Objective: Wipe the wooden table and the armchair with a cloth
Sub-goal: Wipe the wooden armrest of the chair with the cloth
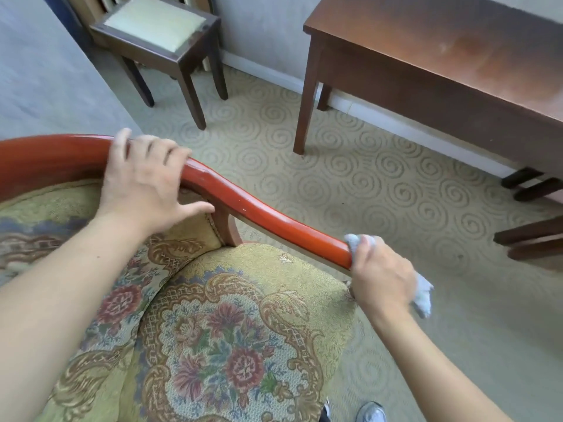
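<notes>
Armchair (213,345), floral tapestry upholstery, filling the view from 6 to 9 o'clock; seat cushion nearest, backrest pad at 9 o'clock, glossy red-orange wooden rail (259,214) curving from 9 o'clock down to the arm's end just right of centre.

Shoe (371,411), grey, at 6 o'clock on the floor beside the seat; marks a standing position alongside the chair.

Right hand (380,278), at 4 o'clock, fingers clenched around the tip of the rail with the cloth (423,296) bunched between palm and wood; pale blue-grey fabric showing above the knuckles and trailing loose below the wrist side. Wrapped grip probably chosen to rub top and sides of the rail in one pass.

Left hand (146,181), at 10 o'clock, fingers spread and released, palm laid flat over the upper curve of the rail, thumb down the inner side; apparently steadying the chair against the rubbing force.

Carpet (350,178), pale green with swirl pattern, centre to 3 o'clock.

Wooden table (441,56), dark brown, at 1 to 2 o'clock against the wall, well apart from the chair; top bare and sheened, wiped or not cannot be told.

Stool (158,28), dark frame with pale cushion, at 11 o'clock, farthest.
</notes>
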Demonstrator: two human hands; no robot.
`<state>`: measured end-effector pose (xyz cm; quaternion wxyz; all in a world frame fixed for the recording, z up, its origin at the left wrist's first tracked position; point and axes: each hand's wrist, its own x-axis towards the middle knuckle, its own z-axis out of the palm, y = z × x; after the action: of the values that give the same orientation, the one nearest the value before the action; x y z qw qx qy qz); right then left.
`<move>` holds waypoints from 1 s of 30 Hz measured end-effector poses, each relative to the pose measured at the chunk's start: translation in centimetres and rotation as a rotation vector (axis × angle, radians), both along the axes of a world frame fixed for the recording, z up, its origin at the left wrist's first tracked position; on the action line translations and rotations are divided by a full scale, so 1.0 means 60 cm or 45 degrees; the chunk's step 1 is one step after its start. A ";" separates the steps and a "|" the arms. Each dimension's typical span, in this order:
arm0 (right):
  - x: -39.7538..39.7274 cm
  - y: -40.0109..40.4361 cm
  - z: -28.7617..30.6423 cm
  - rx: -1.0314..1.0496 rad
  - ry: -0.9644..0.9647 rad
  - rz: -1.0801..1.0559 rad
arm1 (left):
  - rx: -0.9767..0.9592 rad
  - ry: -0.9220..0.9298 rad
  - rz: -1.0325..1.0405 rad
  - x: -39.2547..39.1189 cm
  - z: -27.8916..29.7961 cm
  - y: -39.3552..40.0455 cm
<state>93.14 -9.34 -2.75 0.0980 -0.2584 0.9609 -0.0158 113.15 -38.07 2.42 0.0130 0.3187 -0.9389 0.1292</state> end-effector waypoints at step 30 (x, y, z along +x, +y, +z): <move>-0.003 -0.068 -0.019 -0.195 -0.022 0.153 | 0.553 0.051 -0.511 -0.215 -0.136 0.209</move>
<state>92.98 -13.41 -3.86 0.0869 -0.3223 0.9387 -0.0857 100.26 -25.53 -5.74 -0.0119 0.1246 -0.9884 -0.0864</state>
